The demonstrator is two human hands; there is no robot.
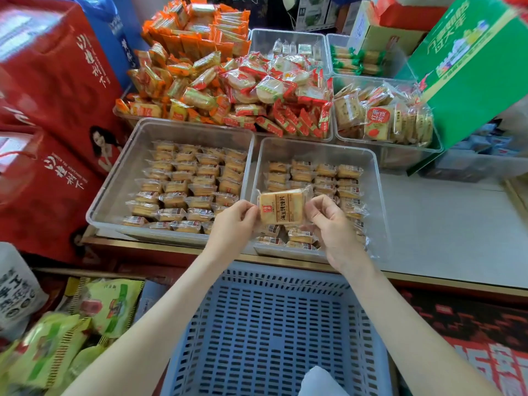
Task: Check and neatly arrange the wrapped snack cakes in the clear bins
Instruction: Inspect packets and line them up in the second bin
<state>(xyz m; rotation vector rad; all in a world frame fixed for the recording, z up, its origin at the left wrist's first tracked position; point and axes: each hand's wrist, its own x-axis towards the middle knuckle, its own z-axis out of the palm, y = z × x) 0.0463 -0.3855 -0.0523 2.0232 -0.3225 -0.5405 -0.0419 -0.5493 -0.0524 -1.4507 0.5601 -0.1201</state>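
Blue slotted basket [274, 324] sits closest, below both bare forearms. Past it, the left hand [233, 224] and right hand [328, 221] hold one wrapped snack cake [281, 207] between them. Each hand pinches an end of the clear wrapper with curled fingertips.

The cake is a golden-tan, flat slab in a transparent packet with a small red mark and dark printed characters. Its printed face is turned up toward the camera. Its long axis runs left to right, the right end tilted slightly higher.

It is held over the near-left part of the right clear bin [377, 178], above rows of matching packets [325, 172]. The left clear bin [120, 172] stands just beside it on the pale surface [443, 224], filled with tidy rows of the same cakes [188, 190].
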